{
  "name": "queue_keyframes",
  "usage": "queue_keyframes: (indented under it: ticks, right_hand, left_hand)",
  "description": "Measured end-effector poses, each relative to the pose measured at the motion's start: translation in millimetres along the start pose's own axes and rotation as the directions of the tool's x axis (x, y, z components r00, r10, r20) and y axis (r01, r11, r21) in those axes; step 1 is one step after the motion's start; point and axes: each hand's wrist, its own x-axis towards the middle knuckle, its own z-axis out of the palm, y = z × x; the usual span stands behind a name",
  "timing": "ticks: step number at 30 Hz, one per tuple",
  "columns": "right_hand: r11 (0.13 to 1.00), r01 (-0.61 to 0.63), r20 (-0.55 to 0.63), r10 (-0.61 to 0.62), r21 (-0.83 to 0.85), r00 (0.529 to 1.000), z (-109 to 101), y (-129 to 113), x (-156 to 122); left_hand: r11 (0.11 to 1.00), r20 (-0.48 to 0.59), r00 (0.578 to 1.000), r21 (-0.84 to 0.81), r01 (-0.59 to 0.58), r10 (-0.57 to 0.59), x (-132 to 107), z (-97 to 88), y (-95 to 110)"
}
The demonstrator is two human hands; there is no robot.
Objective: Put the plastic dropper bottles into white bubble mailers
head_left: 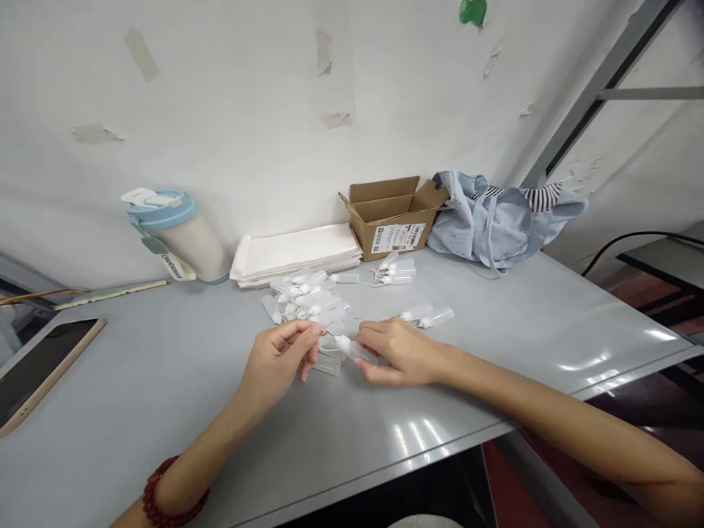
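Observation:
My right hand [393,350] is closed around a small clear squeeze bottle [360,352] with a white top, tilted so its top points left. The fingers of my left hand [283,350] are pinched at a thin needle [330,334] by the bottle's top; their exact grip is partly hidden. A white strap loops beside the top. Just beyond my left hand lies a pile of similar bottles [308,293]. Another clear bottle [328,364] lies under the held one. A pair of bottles [434,317] rests beyond my right hand, and a small group [393,271] lies farther back.
Along the wall stand a tumbler [192,242] with a blue lid, a stack of white sheets or pouches [297,253], an open cardboard box [390,220] and a light blue cloth bag [495,227]. A phone [49,367] lies at the left of the grey table [165,381].

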Motion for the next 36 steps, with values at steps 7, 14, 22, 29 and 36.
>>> queue_keyframes:
  ticks: [7,14,22,29,36]
  right_hand:
    - [1.0,-0.011,0.017,0.011,0.011,1.0,0.7,2.9,-0.8]
    - [0.999,-0.025,0.009,0.025,0.041,1.0,2.9,5.6,-1.2]
    - [0.996,-0.016,-0.005,0.016,0.084,1.0,0.2,4.5,-0.5]
    - [0.994,0.005,-0.032,-0.002,0.113,0.999,-0.5,3.6,-1.0]
    - [0.992,0.036,-0.084,-0.025,0.123,0.996,0.0,4.9,-2.5]
  left_hand:
    - [0.997,0.014,0.999,-0.063,0.052,-0.051,1.7,2.0,-0.6]
    - [0.987,0.029,0.995,-0.122,0.102,-0.099,1.8,4.2,1.4]
    - [0.982,0.067,0.994,-0.164,0.097,-0.087,0.4,2.9,0.4]
    - [0.982,0.066,0.996,-0.176,0.068,-0.058,-1.8,2.9,-1.0]
    - [0.976,0.065,0.996,-0.204,0.072,-0.06,-0.7,-0.1,-0.6]
